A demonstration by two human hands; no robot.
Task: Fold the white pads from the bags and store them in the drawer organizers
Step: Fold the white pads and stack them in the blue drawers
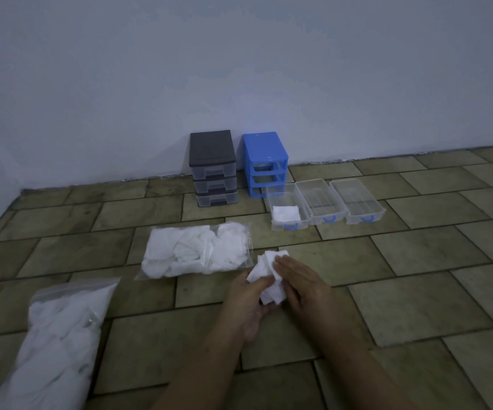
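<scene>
A crumpled white pad is held above the tiled floor between both hands. My left hand grips it from below with the thumb across it, and my right hand holds its right side with fingers laid over it. A clear bag of white pads lies just beyond my hands. A second full bag lies at the lower left. Three clear drawers with blue handles sit on the floor; the left drawer contains a folded white pad, while the middle drawer and right drawer hold nothing.
A dark grey organizer with three clear drawers stands against the wall. Beside it is the blue organizer frame, its slots open. The floor is of greenish tiles, and a pale wall runs along the back.
</scene>
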